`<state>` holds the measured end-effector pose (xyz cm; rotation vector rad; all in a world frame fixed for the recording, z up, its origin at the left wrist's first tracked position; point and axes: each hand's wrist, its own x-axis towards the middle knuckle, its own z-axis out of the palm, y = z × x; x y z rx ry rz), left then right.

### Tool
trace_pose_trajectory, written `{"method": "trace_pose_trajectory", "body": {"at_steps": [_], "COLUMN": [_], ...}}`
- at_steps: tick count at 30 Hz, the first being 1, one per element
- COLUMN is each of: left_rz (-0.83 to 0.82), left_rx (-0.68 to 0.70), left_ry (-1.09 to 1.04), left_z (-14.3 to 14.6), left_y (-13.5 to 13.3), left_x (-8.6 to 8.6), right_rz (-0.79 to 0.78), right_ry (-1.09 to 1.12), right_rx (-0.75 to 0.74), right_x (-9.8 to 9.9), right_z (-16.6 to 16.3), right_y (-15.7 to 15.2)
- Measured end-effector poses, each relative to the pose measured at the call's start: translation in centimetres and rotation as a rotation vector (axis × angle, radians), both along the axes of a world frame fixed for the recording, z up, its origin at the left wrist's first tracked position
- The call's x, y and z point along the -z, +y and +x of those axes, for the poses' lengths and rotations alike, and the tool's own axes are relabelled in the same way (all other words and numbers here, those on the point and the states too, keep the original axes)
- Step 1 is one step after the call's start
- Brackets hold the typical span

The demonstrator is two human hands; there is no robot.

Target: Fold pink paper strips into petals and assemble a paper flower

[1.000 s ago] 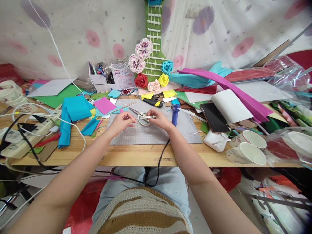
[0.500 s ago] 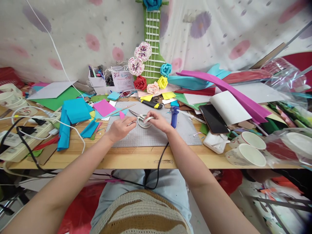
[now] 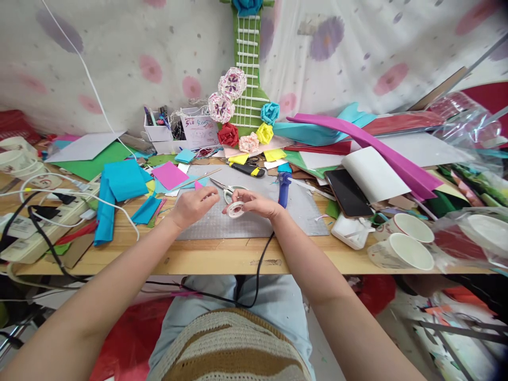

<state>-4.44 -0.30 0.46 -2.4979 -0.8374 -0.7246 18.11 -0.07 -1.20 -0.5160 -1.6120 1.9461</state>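
Observation:
My right hand grips a small white spool between thumb and fingers, its flat round face turned toward me. To its left, my left hand hovers over the mat with fingers curled together; anything pinched in them is too small to make out. Between and just beyond both hands lie scissors with pale handles, partly hidden by my right fingers. Under everything is a grey gridded cutting mat. A blue glue gun rests right of my right hand.
Behind the mat lies a yellow-black utility knife. A green guitar-shaped piece with paper flowers stands at the back. Blue paper and a power strip are left; a phone and paper cups are right.
My right hand has brought the spool nearer to me and tipped its face into view. My left hand has shifted slightly left, and more of the scissors shows.

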Motion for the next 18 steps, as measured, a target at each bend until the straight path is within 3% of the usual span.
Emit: {"method": "trace_pose_trajectory", "body": {"at_steps": [3,8,11,18], "left_rz": [-0.067,-0.154,-0.161,-0.192], "left_rx": [-0.028,-0.004,-0.006,-0.055], "left_ry": [-0.011,-0.081,-0.052,-0.042], "left_z": [0.1,0.4,0.2,-0.1], "left_y": [0.3,0.6,0.6,0.6], "left_x": [-0.2,-0.4,-0.4,-0.4], "right_rz": [0.009,0.159,0.201,0.13], "right_ry": [0.021,-0.141,-0.22,-0.33], "right_rx": [-0.006,0.174,0.208,0.186], "right_x": [0.2,0.6,0.7,0.7], "right_z": [-0.5,-1.2,-1.3,-1.5], "right_y": [-0.1,-0.1,0.1,0.0]}}
